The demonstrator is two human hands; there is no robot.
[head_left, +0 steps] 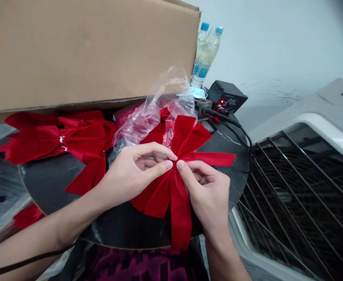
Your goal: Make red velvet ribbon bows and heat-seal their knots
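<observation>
A red velvet bow (184, 136) is held over the round black table (124, 232), its loops fanned out and one tail hanging past the front edge. At its gathered middle my left hand (139, 164) pinches with thumb and forefinger. Just beside, my right hand (205, 187) presses thumb and fingers on the same middle. Whatever ties the centre is hidden under the fingertips. Left of my hands lies a pile of red bows (83, 134) with silvery twist ties showing at one centre. A clear plastic bag (142, 125) with red fabric in it sits behind the held bow.
A large cardboard box (89, 50) stands at the back. Bottles with blue caps (205, 54) and a black control box (226, 97) with a red light and cable are at the back right. A white air cooler (300, 187) stands close on the right.
</observation>
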